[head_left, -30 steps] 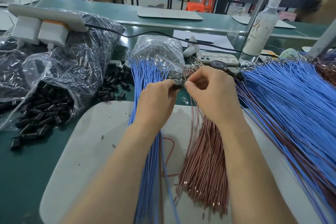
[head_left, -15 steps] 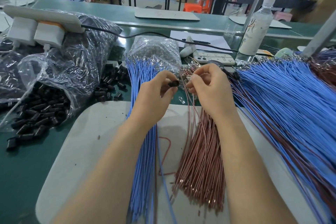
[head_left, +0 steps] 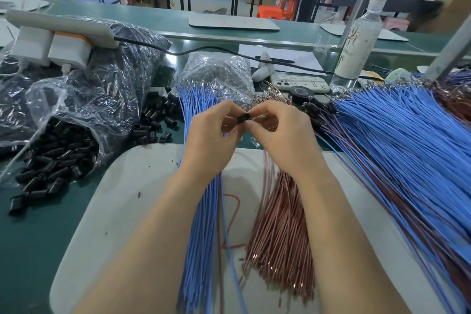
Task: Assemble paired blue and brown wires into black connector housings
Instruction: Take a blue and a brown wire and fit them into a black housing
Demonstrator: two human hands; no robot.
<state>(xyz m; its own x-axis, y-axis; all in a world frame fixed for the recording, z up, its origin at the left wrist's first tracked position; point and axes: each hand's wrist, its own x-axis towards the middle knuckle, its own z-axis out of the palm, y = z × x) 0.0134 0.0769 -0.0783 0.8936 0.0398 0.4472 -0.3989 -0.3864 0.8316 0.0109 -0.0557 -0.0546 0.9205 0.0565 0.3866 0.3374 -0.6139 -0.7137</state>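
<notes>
at the centre of the frame the left hand (head_left: 211, 143) and right hand (head_left: 283, 137) meet, fingers (head_left: 225, 109) of both curled in, pinching 1 black connector housing (head_left: 242, 118) between them, held up off the tabletop (head_left: 30, 237). blue wires (head_left: 201, 224) lie under the left wrist, brown wires (head_left: 280, 237) under the right. loose housings (head_left: 61, 153) spill from a bag (head_left: 84, 99) at left.
</notes>
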